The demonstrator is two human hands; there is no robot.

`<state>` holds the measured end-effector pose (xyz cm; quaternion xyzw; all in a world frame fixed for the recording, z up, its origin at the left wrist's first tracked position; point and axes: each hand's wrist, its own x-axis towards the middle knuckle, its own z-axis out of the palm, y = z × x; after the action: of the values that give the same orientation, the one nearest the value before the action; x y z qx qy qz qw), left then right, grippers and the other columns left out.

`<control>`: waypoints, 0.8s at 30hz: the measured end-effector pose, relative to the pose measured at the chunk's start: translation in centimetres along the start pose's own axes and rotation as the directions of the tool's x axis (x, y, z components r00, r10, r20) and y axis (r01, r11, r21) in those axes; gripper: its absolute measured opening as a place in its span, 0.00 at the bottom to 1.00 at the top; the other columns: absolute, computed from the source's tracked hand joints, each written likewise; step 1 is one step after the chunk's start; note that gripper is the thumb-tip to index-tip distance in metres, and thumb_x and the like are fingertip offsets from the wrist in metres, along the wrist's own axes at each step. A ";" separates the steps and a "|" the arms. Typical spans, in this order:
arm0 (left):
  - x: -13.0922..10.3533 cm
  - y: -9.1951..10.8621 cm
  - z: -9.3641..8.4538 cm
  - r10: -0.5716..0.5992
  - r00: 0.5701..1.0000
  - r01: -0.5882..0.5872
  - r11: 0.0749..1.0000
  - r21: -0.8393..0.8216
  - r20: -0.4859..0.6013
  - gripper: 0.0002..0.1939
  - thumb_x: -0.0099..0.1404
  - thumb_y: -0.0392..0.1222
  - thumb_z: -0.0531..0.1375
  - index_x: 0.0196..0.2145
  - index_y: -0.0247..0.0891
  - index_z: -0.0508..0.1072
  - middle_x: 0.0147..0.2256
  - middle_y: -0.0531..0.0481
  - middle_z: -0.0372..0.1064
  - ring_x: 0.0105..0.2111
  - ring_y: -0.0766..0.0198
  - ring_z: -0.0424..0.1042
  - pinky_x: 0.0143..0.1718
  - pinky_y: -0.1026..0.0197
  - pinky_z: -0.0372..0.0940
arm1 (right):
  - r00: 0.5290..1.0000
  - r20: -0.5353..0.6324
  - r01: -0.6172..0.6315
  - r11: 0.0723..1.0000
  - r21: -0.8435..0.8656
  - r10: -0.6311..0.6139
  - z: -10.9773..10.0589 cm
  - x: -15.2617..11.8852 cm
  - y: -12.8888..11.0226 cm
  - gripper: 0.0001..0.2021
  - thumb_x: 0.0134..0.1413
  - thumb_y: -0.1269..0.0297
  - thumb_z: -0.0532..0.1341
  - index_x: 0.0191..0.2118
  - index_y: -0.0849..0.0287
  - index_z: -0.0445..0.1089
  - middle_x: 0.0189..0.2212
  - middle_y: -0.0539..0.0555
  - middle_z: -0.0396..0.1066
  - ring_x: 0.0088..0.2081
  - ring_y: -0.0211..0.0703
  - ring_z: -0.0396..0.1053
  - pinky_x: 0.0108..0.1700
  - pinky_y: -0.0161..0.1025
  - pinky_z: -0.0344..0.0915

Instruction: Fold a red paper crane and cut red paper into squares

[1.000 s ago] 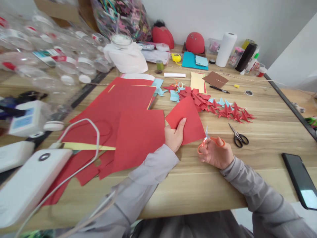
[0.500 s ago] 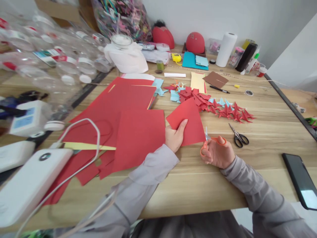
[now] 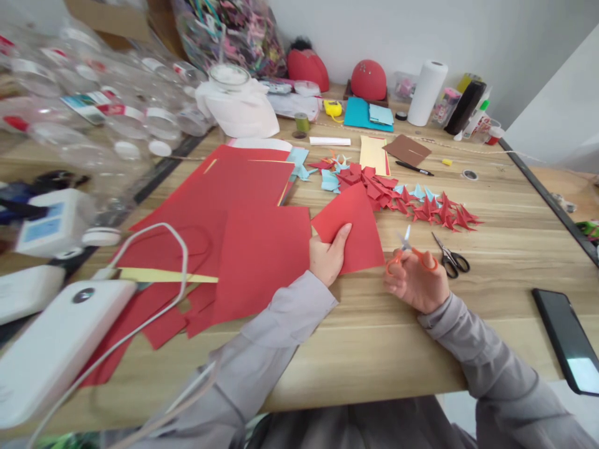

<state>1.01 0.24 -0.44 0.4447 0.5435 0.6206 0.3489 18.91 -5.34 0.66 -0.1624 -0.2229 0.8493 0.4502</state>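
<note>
Our right hand [image 3: 418, 282], fingers closed through the handles of the orange scissors [image 3: 408, 254], has pulled clear of the red paper square [image 3: 355, 227], so the blades no longer touch it. Our left hand [image 3: 327, 257] still pinches that sheet's near edge, raised off the wooden table [image 3: 374, 349]. Beyond lie black scissors [image 3: 450, 256] and folded red cranes [image 3: 421, 206].

Two pairs of scissors show: orange-handled scissors [image 3: 412, 254] and black scissors [image 3: 450, 257]. There are two red dome-shaped cushions [image 3: 369, 80], one paper towel roll [image 3: 427, 92], one phone [image 3: 567, 340], one black pen [image 3: 414, 168] and one brown card [image 3: 407, 149]. The folded red paper cranes [image 3: 421, 206] overlap too closely to count
</note>
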 end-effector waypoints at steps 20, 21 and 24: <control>0.9 -1.7 0.4 -0.093 0.994 0.083 0.983 -0.161 -0.055 0.21 0.56 0.53 0.64 0.39 0.33 0.75 0.43 0.40 0.75 0.44 0.56 0.74 0.47 0.56 0.69 | 0.983 0.138 -0.088 0.964 -0.250 0.125 -1.1 -0.5 0.4 0.20 0.47 0.47 0.62 0.35 0.58 0.58 0.19 0.47 0.66 0.16 0.34 0.59 0.22 0.35 0.57; 0.9 -1.6 0.4 -0.096 0.994 0.086 0.983 -0.162 -0.057 0.20 0.56 0.53 0.64 0.39 0.33 0.75 0.43 0.40 0.76 0.44 0.56 0.75 0.48 0.56 0.69 | 0.983 0.131 -0.093 0.964 -0.249 0.129 -1.0 -0.4 0.4 0.20 0.47 0.48 0.62 0.36 0.58 0.58 0.20 0.47 0.66 0.16 0.34 0.59 0.22 0.35 0.57; 0.9 -1.5 0.4 -0.097 0.994 0.088 0.984 -0.152 -0.056 0.20 0.55 0.53 0.64 0.38 0.33 0.75 0.42 0.40 0.76 0.44 0.56 0.75 0.48 0.56 0.68 | 0.983 0.121 -0.105 0.968 -0.228 0.135 -0.9 -0.4 0.4 0.19 0.47 0.48 0.62 0.36 0.58 0.59 0.20 0.48 0.67 0.17 0.35 0.60 0.22 0.34 0.57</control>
<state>0.98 1.40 -1.77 0.3717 0.5263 0.6565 0.3922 19.26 -5.62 -0.27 -0.1666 -0.3358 0.8540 0.3608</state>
